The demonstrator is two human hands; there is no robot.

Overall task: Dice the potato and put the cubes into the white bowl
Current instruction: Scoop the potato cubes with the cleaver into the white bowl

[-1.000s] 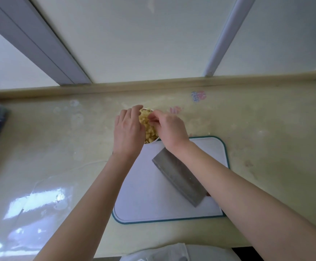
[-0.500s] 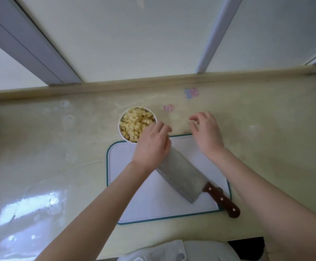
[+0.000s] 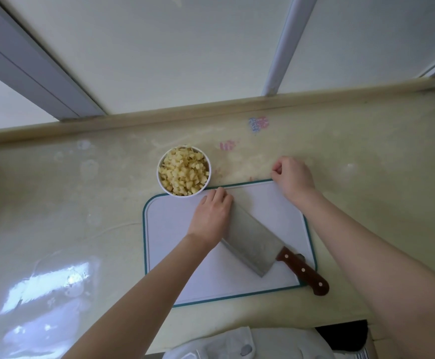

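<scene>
White bowl (image 3: 209, 174) sits on counter (image 3: 69, 203), heaped full of potato cubes (image 3: 184, 170), touching or just overlapping the far left edge of the white cutting board (image 3: 170, 244) with the teal rim. No cubes visible on the board. Cleaver (image 3: 254, 246) lies flat and diagonal on the board, with its brown wooden handle (image 3: 305, 272) poking off the near right corner. Left grip (image 3: 211, 216) rests palm down on the board, fingers relaxed, holding nothing, right beside the blade and just near of the bowl. Right grip (image 3: 292, 177) is at the board's far right corner, fingers curled in; nothing seen held. Faded pink and blue marks (image 3: 259, 124) on counter further back.
</scene>
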